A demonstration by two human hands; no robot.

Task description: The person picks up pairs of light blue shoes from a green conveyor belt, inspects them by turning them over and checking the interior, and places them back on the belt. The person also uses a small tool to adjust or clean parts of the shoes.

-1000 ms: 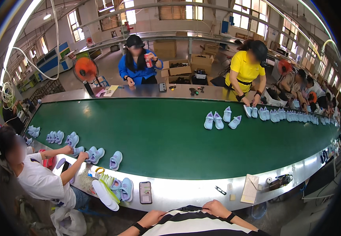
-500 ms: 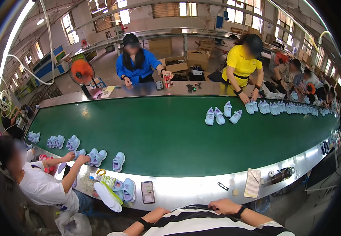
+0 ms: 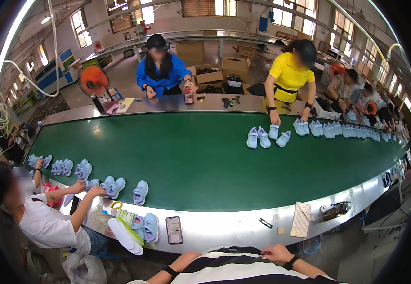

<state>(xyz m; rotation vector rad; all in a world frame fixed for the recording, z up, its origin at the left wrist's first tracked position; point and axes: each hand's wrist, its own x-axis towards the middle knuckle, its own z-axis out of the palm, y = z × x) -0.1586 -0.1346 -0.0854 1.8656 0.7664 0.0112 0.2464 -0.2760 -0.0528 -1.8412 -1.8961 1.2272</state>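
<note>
My left hand [image 3: 188, 259] rests at my waist against the black-and-white striped shirt [image 3: 234, 267], its fingertips tucked out of sight. My right hand [image 3: 278, 253] is at the other side of the waist, fingers bent together at the edge of dark cloth; what they pinch, if anything, is hidden. Both hands stay off the bench. Nearest on the metal edge are a phone [image 3: 174, 230] with a lit screen, small dark thread snips [image 3: 265, 223] and a patterned paper sheet [image 3: 301, 219]. A light-blue sneaker [image 3: 140, 192] stands at the green belt's near edge, to the left.
Across the green belt [image 3: 191, 161], a person in yellow touches a sneaker [image 3: 274, 132]; another in blue holds a red-and-white object [image 3: 189, 96]. At left, a person in white handles sneakers [image 3: 115, 187]. Insoles [image 3: 125, 236] and a dark bottle [image 3: 336, 211] lie on the near edge.
My right hand has moved slightly right and down, and the view has shifted a little. The person in yellow has brought one hand left onto another sneaker. Another hand appears among the far-left shoes.
</note>
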